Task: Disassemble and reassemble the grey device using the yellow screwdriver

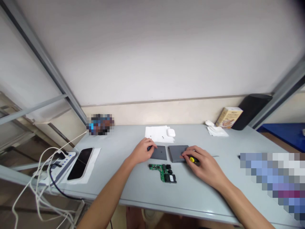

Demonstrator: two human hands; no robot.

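Green circuit board (164, 172) nearest, just before flat grey plastic cover plate (159, 152). Left hand (143, 152) fingers press plate's left edge. Right hand (205, 165) grips yellow-handled screwdriver (193, 159) against grey case shell (178, 153), right of plate. Plate likely light, stiff, slick: hold by edges.

Grey table (133, 190) bearing, at centre, two grey housing halves (160, 153) (177, 152); green circuit board (164, 172) at 6 o'clock; white paper (156, 133) and earbud case (171, 132) at 12; phone (80, 163) at 9; tissues (217, 131) and carton (229, 117) at 2.
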